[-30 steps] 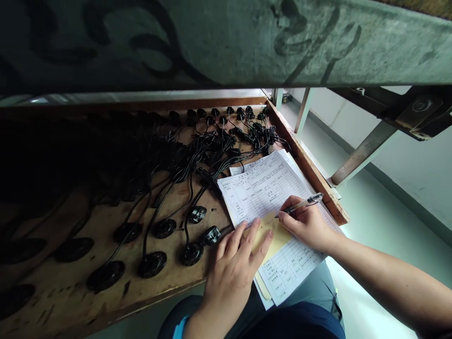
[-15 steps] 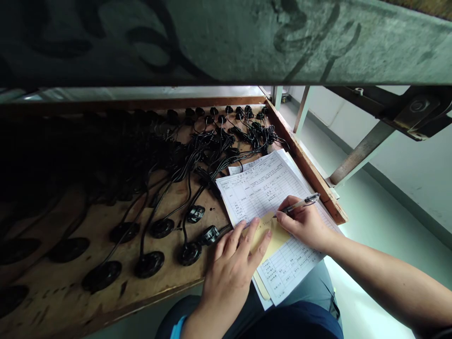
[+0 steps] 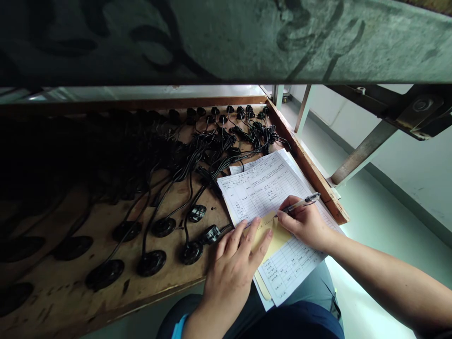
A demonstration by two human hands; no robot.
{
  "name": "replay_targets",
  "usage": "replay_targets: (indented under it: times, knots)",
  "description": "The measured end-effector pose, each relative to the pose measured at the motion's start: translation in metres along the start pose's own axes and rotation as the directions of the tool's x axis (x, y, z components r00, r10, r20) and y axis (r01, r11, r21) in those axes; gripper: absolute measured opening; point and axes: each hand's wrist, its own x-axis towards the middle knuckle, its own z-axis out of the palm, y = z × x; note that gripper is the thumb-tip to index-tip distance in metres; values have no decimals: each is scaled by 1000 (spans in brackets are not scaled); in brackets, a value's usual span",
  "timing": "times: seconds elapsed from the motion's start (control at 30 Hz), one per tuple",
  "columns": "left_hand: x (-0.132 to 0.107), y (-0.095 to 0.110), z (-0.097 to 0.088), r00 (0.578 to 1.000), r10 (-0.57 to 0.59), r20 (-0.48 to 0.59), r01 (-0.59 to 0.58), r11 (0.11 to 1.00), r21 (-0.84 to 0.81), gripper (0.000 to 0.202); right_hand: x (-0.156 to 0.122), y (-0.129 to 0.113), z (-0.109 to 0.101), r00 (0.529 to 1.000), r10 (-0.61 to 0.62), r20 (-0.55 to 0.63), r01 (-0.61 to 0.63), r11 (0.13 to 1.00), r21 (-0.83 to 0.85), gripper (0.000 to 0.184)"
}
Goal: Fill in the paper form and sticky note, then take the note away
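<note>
My right hand (image 3: 306,223) grips a clear-barrelled pen (image 3: 302,203), its tip resting on a yellow slip of paper (image 3: 277,238) that bears some handwriting. Fingers spread, my left hand (image 3: 235,263) lies flat over the slip's left part and holds nothing. Beneath the slip are printed forms (image 3: 259,190) with ruled tables, stacked unevenly at the right end of a wooden tray. Left of my left hand sit round black plugs or fittings (image 3: 191,253) with black cords.
Bundled black cables (image 3: 212,146) fill the middle of the wooden tray (image 3: 226,100). A grey metal beam (image 3: 226,47) with dark marks crosses low overhead. The tray's raised right edge (image 3: 318,181) borders the papers. Metal legs (image 3: 363,153) and a white wall stand beyond.
The view has shifted very slightly. Both hands stay nearly where they were, the pen tip still on the yellow slip.
</note>
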Motion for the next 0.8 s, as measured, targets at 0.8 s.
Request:
replay_targets:
  times: [0.8]
  knots:
    - [0, 0, 0, 1000, 4, -1, -4, 1000, 6, 61, 0, 0, 0, 1000, 15, 19, -15, 1000, 13, 13]
